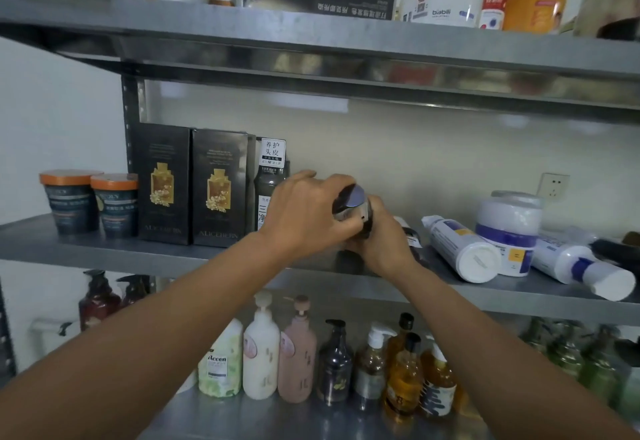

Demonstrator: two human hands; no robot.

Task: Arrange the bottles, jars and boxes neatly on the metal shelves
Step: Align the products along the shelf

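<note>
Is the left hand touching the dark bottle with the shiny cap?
Touching. The head view shows the left hand wrapped round the dark bottle, with no gap between them.

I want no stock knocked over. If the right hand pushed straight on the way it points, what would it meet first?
Besides the left hand on the same held bottle, probably the upright tagged bottle beside the black boxes; depth is unclear.

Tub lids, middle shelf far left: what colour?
Orange lids on dark tubs; the head view shows it best.
</note>
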